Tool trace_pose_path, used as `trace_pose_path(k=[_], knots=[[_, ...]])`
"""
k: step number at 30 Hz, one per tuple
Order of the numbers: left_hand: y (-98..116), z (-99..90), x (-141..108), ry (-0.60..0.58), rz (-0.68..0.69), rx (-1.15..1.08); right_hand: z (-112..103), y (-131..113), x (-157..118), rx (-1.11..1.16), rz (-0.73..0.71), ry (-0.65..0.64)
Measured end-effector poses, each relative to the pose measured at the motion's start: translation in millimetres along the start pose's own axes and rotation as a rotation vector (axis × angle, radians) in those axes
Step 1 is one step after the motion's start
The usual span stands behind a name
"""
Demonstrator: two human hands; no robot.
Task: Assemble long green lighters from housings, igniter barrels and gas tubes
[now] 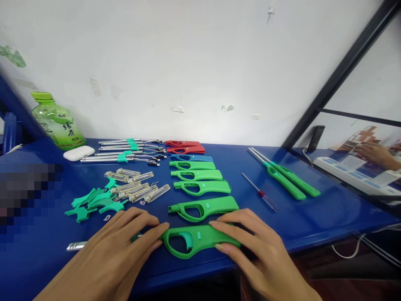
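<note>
A green long-necked lighter point(205, 237) lies flat near the table's front edge, with a teal trigger point(189, 240) inside its loop. My left hand point(125, 246) pinches its neck end, fingers pressed together. A silver tube point(76, 246) shows beyond that hand, its middle hidden under the fingers. On the handle's right end, my right hand point(257, 246) has its thumb at the near side and fingertips on top. Just behind it rests a green lighter shell point(219, 206) without a tube, and several more green shells point(216, 187) line up farther back.
Teal triggers point(100, 200), clear fuel tanks point(140, 190) and silver tubes with wires point(122, 158) lie left. Red shells point(191, 149) and a blue shell point(197, 157) lie behind. A screwdriver point(266, 200) and two tubed lighters point(291, 182) lie right; a bottle point(59, 123) stands back left.
</note>
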State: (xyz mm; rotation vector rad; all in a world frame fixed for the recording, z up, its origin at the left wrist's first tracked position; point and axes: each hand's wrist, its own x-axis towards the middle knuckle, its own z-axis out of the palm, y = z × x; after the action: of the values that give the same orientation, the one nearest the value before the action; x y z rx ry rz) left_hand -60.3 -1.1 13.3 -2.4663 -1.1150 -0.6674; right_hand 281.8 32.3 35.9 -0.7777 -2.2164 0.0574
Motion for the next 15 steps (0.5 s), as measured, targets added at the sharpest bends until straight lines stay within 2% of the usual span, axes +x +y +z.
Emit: trace_pose_path(k=[3,10,15], knots=[[2,-1.2,-1,0.000,0.008,0.004,-1,-2,0,0.015,0.016,-0.014],[9,-0.8,0,0.004,-0.065,-0.069,-1,0,-3,0.026,0.028,-0.061],[13,-0.8,9,0.059,-0.040,-0.082,-2,-3,-3,0.037,0.074,-0.122]])
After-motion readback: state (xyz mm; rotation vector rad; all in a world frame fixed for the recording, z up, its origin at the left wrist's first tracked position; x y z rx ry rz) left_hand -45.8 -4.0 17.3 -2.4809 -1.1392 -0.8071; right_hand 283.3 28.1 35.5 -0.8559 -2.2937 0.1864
